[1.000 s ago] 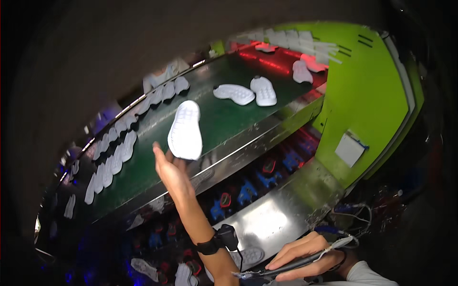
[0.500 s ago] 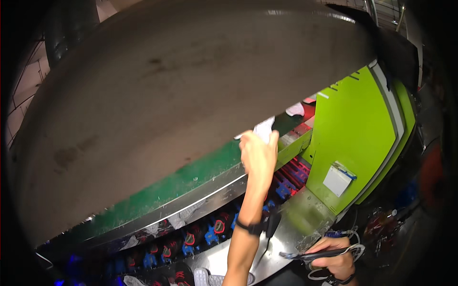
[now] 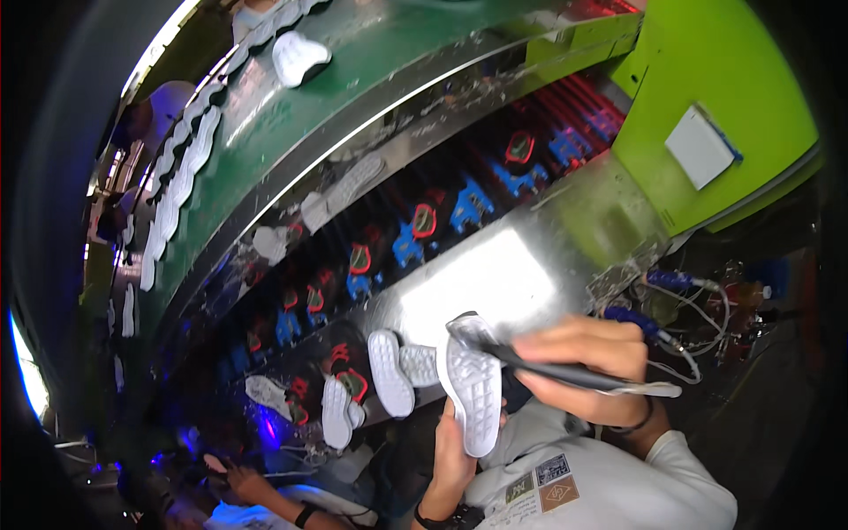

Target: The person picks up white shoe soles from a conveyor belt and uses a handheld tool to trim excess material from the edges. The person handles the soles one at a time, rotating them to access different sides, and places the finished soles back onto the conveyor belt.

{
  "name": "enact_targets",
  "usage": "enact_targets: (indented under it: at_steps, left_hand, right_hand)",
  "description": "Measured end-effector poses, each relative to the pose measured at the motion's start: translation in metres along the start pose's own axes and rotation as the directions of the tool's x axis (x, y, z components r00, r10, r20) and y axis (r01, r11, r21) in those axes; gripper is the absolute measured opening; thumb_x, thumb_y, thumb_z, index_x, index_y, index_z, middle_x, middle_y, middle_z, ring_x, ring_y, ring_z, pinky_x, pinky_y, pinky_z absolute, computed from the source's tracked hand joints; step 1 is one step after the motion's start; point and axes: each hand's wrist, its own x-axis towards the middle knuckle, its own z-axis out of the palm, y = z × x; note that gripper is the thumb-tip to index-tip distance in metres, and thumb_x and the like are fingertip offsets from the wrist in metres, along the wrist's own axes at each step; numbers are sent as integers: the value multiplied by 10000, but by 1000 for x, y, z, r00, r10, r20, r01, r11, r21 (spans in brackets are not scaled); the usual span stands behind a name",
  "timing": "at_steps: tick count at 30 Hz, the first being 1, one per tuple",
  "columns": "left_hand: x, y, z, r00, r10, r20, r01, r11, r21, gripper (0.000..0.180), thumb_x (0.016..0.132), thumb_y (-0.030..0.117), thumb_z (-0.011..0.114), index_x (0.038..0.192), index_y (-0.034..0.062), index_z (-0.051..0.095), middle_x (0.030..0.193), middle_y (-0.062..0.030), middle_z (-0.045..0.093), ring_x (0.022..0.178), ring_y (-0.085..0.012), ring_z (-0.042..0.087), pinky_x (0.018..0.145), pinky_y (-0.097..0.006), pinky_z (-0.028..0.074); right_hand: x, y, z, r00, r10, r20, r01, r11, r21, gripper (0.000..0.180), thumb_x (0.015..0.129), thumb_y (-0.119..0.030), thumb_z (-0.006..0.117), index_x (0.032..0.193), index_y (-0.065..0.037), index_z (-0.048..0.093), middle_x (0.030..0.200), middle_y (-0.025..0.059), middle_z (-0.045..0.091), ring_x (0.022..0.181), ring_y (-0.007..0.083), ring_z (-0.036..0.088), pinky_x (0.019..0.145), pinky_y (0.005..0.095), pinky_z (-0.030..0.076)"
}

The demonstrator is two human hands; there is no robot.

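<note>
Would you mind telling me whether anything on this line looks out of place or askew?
Nothing looks damaged or spilled. One white sole lies alone on the green belt, crooked to the row of soles along its far edge. The left hand holds another sole; the right hand holds a dark tool.

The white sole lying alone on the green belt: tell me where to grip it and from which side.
Grip the white sole across its narrower waist, probably from above, thumb and fingers on its two long edges. It lies flat on the green belt with bare belt all round, apart from the row of soles along the far edge. Both hands are occupied: the left hand holds another sole, the right hand a dark tool.
</note>
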Motion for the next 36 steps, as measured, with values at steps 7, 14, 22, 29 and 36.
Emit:
enact_targets:
  at_steps: [7,14,22,29,36]
  left_hand:
    - [2,15,-5,884,158,-441,-249,956,-155,513,950,381,351,1217,4,576,1146,-148,647,1046,-267,643,947,-367,493]
    - [47,39,16,989,120,90,-61,871,-487,722,954,555,315,1277,-67,484,1050,-235,595,778,-271,604,615,-342,499]
    - [62,67,-3,837,-374,400,480,853,-206,647,938,346,401,1437,-61,342,1149,-231,634,844,-277,659,713,-360,543]
    - [20,133,-14,988,21,151,-59,964,257,503,1012,261,405,1285,-149,511,1223,-238,624,1120,-263,628,982,-363,472]
    - [32,65,-41,998,55,-32,-64,868,-493,683,993,468,321,1430,-49,405,1204,-325,596,971,-423,662,866,-513,540]
  right_hand:
    - [-5,-4,50,943,-100,319,6,959,283,256,755,9,790,997,47,717,954,185,725,827,266,732,744,313,592]
    - [-32,-11,38,974,-2,228,-62,960,274,306,768,16,775,1067,29,709,1021,178,718,809,249,735,698,301,586]
    - [-24,-17,17,925,-67,373,-12,979,205,280,789,1,749,1065,32,711,1030,169,719,872,269,728,742,326,594]
    - [-47,7,19,764,-135,631,-318,773,550,255,811,29,747,1062,63,711,1053,205,711,956,286,709,849,342,565]
    - [-13,-1,34,995,11,95,-22,994,107,277,669,64,791,937,36,725,928,192,735,799,229,725,658,275,561]
